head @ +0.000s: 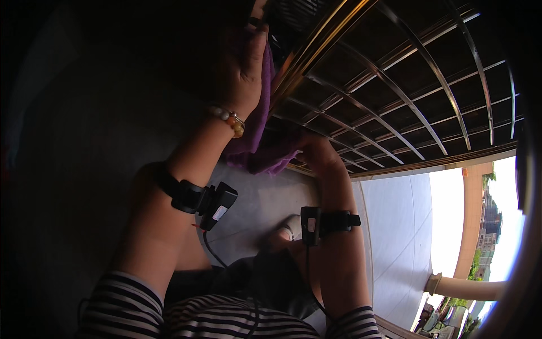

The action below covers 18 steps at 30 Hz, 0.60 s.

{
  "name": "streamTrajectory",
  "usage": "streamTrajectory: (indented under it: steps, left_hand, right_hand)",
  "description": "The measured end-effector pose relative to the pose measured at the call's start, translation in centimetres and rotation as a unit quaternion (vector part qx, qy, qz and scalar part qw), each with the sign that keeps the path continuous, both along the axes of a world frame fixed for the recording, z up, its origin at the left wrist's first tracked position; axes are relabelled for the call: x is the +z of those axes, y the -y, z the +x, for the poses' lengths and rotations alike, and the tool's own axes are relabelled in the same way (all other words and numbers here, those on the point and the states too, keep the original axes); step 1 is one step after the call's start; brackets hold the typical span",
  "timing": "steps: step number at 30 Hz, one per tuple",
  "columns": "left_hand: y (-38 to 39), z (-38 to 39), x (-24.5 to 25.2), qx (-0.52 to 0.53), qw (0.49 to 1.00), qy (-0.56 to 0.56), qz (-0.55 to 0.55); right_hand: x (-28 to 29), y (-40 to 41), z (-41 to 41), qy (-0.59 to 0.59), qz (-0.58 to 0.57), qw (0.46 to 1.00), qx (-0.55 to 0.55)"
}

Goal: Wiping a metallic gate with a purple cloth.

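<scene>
A purple cloth (264, 144) hangs between my two hands, beside the lower edge of a metal grille (402, 97). My left hand (247, 72), with a beaded bracelet at its wrist, grips the upper part of the cloth, near the gold-coloured frame edge (313, 48). Lower and to the right, my right hand (319, 150) is in shadow at the cloth's other end, close to the grille bars; its fingers are mostly hidden, but the cloth is bunched in them.
Grey floor tiles (271, 190) lie below, with my shoe (293, 226) on them. At the right, beyond the grille, are a pale tiled floor (394, 229) and a round column (470, 289). Cables (211, 250) run from the black devices strapped to my forearms. The left side is very dark.
</scene>
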<state>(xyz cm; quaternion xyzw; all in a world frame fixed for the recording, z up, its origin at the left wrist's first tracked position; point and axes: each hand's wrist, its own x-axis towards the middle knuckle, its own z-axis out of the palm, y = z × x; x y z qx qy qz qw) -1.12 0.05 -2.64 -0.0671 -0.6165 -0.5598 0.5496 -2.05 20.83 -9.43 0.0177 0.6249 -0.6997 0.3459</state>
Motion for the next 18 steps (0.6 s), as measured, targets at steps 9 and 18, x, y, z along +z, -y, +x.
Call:
streamTrajectory:
  steps: [9, 18]
  left_hand:
    - [0.4, 0.0, -0.3, 0.004, 0.999, 0.018, -0.051]
    - [0.6, -0.8, -0.9, -0.005, 0.998, 0.05, -0.037]
  right_hand:
    - [-1.5, 1.4, 1.4, -0.203, 0.076, 0.976, 0.008]
    - [-3.5, 0.3, 5.0, -0.584, 0.394, 0.709, -0.022]
